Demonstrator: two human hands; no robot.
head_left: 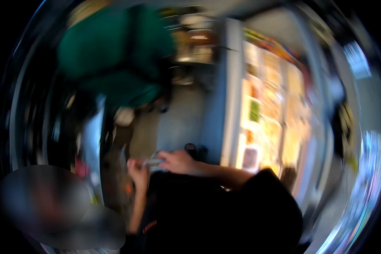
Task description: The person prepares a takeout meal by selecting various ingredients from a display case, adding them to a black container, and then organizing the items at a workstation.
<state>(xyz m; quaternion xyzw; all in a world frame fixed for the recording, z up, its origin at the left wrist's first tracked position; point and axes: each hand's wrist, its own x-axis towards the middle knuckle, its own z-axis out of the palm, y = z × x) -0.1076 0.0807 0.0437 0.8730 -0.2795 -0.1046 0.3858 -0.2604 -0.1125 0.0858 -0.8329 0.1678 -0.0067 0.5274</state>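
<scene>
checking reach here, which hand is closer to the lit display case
Right. The right hand is just left of the lit display case; the left hand is farther left. Both touch a small grey thing, blurred.

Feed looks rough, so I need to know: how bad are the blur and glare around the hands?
Head view: motion blur smears everything; the left hand and right hand meet on a small pale flat object, its kind unreadable. The brightly lit display case is overexposed, and the fisheye bends its edges.
</scene>
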